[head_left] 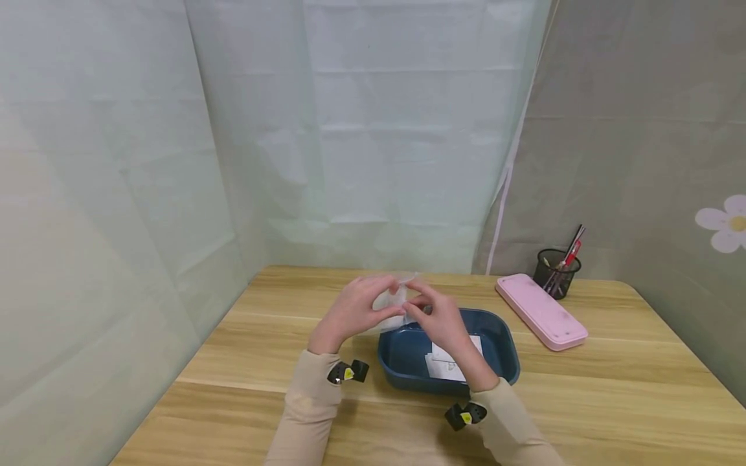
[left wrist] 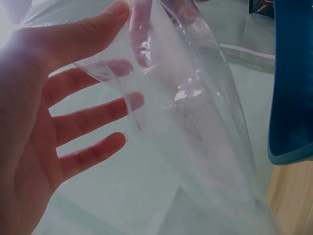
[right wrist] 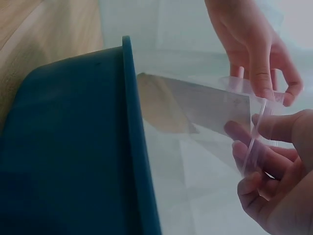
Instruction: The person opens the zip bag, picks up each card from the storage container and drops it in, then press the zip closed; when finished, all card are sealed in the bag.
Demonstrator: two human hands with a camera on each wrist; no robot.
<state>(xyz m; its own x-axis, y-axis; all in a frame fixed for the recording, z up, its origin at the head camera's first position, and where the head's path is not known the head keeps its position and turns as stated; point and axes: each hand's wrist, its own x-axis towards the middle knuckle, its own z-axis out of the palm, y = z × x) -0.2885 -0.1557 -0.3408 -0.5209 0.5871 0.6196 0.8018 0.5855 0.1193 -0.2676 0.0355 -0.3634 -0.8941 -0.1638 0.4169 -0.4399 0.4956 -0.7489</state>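
Observation:
Between both hands is a clear plastic bag (head_left: 384,321), held up over the left side of a blue bin (head_left: 506,343). My left hand (head_left: 355,309) pinches the bag's edge between thumb and forefinger; the other fingers spread behind the film in the left wrist view. Fingers and thumb of my right hand (head_left: 441,320) grip the bag near its ridged upper edge. Inside the film, a flat greyish card (right wrist: 215,100) shows in the right wrist view, a brownish patch (right wrist: 164,107) beside it. White printed cards (head_left: 445,369) lie in the bin, partly hidden by the right forearm.
Right of the bin lies a pink pencil case (head_left: 542,309). A black mesh pen cup (head_left: 548,285) with pens stands behind it. Pale cloth curtains (head_left: 379,142) hang around the wooden table (head_left: 245,362). A black camera is strapped to each wrist.

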